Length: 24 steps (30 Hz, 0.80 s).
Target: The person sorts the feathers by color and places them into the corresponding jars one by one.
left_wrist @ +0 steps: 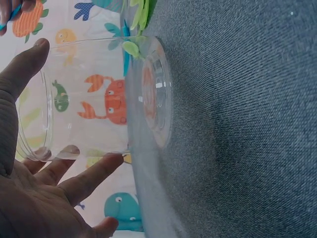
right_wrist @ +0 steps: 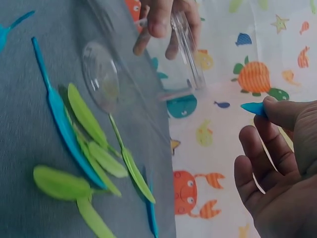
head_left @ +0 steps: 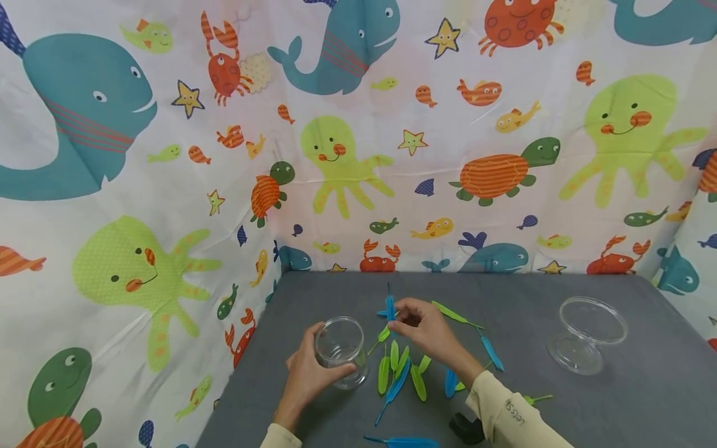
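Observation:
My left hand grips a clear, round glass jar that stands on the grey table, thumb on the near side and fingers around the far side. In the left wrist view the jar's wall shows nothing inside. Between thumb and fingertips, my right hand pinches a blue feather-shaped piece upright, its thin stem pointing up in the head view. Its pointed blue tip shows in the right wrist view. Below lie several green feather-shaped pieces and a blue one.
A clear pedestal dish stands on the right of the table. More green pieces and blue pieces lie beyond the right forearm. By the right sleeve is a black object. A sea-animal curtain hangs behind.

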Each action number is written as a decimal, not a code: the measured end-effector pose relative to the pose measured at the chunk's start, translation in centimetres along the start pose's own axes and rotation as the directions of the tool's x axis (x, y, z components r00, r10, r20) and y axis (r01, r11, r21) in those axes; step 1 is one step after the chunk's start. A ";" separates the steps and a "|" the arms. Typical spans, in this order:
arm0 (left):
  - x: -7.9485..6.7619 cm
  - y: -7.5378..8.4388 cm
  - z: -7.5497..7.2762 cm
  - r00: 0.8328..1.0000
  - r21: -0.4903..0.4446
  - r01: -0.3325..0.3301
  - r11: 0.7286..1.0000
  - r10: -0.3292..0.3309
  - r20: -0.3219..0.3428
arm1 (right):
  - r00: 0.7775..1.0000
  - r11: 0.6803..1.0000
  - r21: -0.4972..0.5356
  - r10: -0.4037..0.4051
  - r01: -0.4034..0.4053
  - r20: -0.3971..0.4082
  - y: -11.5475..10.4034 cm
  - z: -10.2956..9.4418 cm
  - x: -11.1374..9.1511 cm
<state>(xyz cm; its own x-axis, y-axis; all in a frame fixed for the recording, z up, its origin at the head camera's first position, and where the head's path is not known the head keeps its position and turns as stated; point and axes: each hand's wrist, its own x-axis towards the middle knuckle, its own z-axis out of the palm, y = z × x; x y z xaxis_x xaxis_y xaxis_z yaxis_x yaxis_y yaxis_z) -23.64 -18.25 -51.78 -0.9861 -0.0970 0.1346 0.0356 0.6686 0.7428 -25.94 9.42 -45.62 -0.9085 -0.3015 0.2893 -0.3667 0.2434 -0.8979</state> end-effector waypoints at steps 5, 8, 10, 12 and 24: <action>-0.2 0.0 0.3 1.000 0.002 -0.014 1.000 0.014 -0.012 | 1.000 1.000 0.012 0.006 -0.006 -0.003 -0.4 2.1 0.8; -0.3 -0.1 0.4 1.000 0.002 -0.026 1.000 0.026 -0.012 | 1.000 0.999 0.037 0.010 -0.010 -0.004 -0.4 3.4 1.3; -0.3 -0.2 0.4 0.999 0.007 -0.035 0.999 0.035 -0.013 | 1.000 0.999 0.052 0.010 -0.010 -0.002 -0.4 4.3 1.5; -0.3 -0.2 0.4 0.999 0.013 -0.035 0.999 0.035 -0.012 | 1.000 0.998 0.060 0.006 -0.006 0.001 -0.3 5.1 1.8; -0.5 -0.2 0.3 0.999 0.007 -0.034 0.999 0.035 -0.011 | 1.000 0.999 -0.038 0.002 -0.001 0.006 0.2 7.0 2.0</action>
<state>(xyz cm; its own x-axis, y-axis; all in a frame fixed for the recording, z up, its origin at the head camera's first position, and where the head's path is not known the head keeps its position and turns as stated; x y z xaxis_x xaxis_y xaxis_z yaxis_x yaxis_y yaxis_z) -23.26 -18.11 -52.24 -0.9824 -0.0822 0.1677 0.0685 0.6765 0.7332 -26.43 2.38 -47.56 -0.9078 -0.3070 0.2859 -0.3730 0.2789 -0.8849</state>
